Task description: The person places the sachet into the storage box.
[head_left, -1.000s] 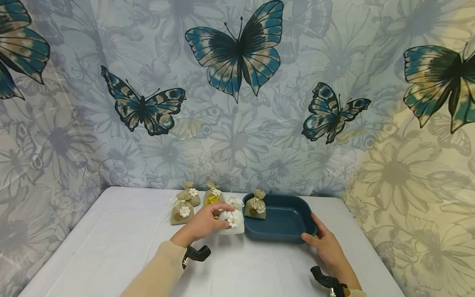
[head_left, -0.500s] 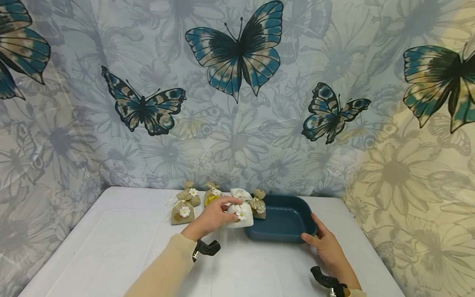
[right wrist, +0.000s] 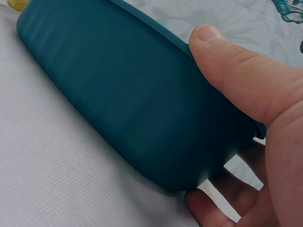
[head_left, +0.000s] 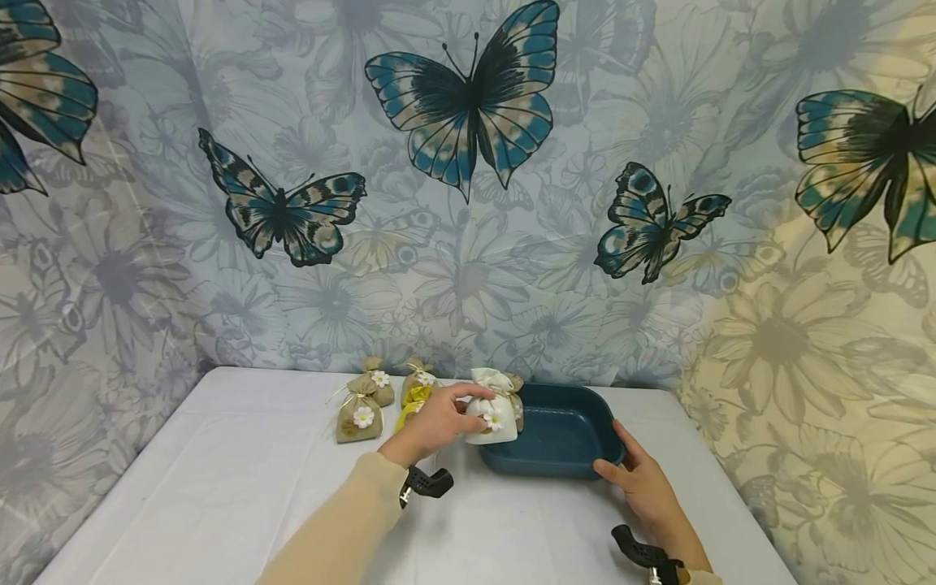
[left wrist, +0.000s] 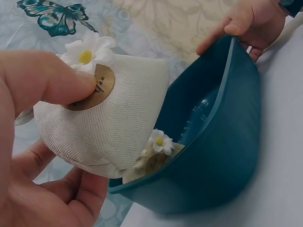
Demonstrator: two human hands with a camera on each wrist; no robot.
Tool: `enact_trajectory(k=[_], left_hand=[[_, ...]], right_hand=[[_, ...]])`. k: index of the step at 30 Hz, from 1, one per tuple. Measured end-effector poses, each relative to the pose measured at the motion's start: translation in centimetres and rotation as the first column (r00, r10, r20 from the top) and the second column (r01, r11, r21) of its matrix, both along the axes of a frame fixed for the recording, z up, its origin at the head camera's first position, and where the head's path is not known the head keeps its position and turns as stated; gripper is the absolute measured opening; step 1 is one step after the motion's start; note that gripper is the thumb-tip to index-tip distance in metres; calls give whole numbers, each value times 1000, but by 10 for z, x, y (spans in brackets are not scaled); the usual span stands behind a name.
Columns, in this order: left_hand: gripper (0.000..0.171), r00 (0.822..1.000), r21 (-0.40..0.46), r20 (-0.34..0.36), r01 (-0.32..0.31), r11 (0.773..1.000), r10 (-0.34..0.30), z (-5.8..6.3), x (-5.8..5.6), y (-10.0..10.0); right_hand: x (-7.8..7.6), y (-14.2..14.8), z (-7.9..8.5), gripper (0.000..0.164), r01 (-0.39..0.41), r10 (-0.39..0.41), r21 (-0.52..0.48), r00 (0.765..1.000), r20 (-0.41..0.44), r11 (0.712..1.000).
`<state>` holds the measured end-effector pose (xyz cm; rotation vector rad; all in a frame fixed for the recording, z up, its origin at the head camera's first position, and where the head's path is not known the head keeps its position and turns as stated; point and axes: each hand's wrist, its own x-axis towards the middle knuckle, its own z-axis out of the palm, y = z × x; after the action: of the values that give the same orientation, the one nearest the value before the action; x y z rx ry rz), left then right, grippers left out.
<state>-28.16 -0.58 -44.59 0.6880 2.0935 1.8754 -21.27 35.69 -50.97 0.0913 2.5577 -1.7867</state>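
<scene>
In the head view my left hand (head_left: 448, 418) pinches a white drawstring sachet (head_left: 491, 418) over the left end of a dark blue plastic basin (head_left: 563, 467). The left wrist view shows my thumb on the sachet's round brown label (left wrist: 102, 90), beside a white daisy (left wrist: 85, 56). A beige burlap sachet (left wrist: 156, 161) with a daisy lies inside the basin, partly hidden by the white one. My right hand (head_left: 643, 479) grips the basin's right end; in the right wrist view its thumb (right wrist: 232, 66) lies at the rim and the fingers wrap the corner.
Two beige sachets, one in front (head_left: 358, 418) and one behind (head_left: 380, 386), stand to the left on the white-covered table (head_left: 205, 487). Another beige sachet (head_left: 417, 378) and something yellow (head_left: 417, 396) are partly behind my left hand. A butterfly-print cloth (head_left: 468, 268) hangs behind the table.
My left hand has carried the white sachet right, from beside the basin to over its left end, where it now covers much of the beige sachet. The right hand and basin have stayed put.
</scene>
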Motion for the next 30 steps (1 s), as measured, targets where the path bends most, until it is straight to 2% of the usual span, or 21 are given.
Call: enact_trajectory(k=[13,20,25,27,30], left_hand=[[40,998,-66,-15,-69,995,69,-11,-9,13],[40,997,-67,-2,-76,995,76,-19,-13,16],[41,997,-70,15,-73,995,74,-15,-12,18],[41,997,-65,20,-68,996,69,-15,-14,19],[42,998,-57,10,-65,996,66,-21,-20,21]], right_hand=[[-1,1,-2,94,-5,5,27,1000,-13,1000],[-1,2,-2,94,-2,2,9,1000,-13,1000],[-2,3,-5,94,6,-6,3,1000,-15,1000],[-3,3,-5,94,8,-8,4,1000,-14,1000],[-3,3,-5,94,7,-7,1,1000,-12,1000]])
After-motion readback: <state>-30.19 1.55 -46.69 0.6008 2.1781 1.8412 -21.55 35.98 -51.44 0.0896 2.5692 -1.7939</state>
